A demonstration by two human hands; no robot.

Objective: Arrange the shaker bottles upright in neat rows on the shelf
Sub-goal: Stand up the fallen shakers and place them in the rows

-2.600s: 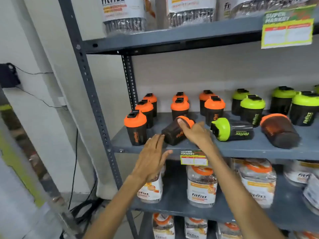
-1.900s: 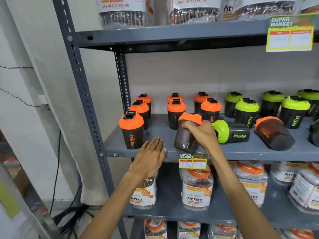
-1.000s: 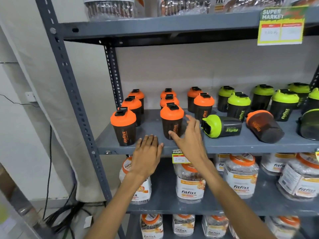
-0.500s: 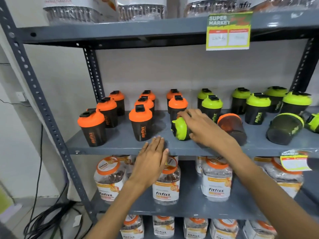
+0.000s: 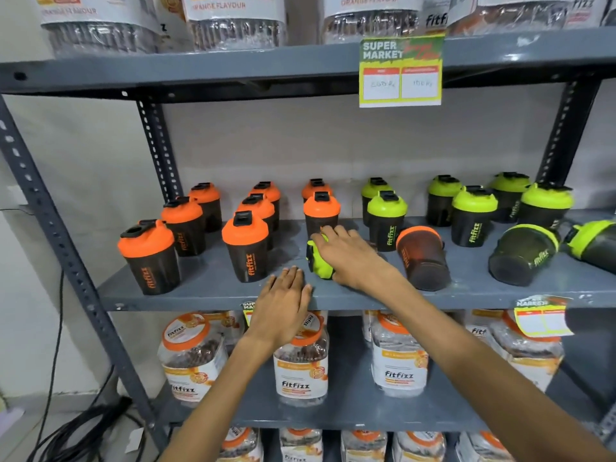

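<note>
Black shaker bottles stand on the grey middle shelf (image 5: 206,288). Several orange-lidded ones, such as the front one (image 5: 246,248), stand upright on the left, and green-lidded ones (image 5: 386,220) stand upright at the back right. A green-lidded shaker (image 5: 318,261) lies on its side in the middle, and my right hand (image 5: 350,255) is wrapped over its body. My left hand (image 5: 283,301) rests flat on the shelf's front edge, holding nothing. An orange-lidded shaker (image 5: 421,258) lies tipped to the right of my right hand. Two more green-lidded shakers (image 5: 521,253) (image 5: 593,241) lie tipped further right.
Clear jars with orange lids (image 5: 301,365) fill the shelf below and the one under it. Wrapped jars stand on the top shelf, where a price tag (image 5: 401,71) hangs. Perforated grey uprights (image 5: 50,225) frame the rack; black cables (image 5: 80,428) lie on the floor at left.
My right hand stood the tipped orange-lidded shaker upright, let go, then moved right and closed over the lying green-lidded shaker. My view shifted right. My left hand stayed on the shelf edge.
</note>
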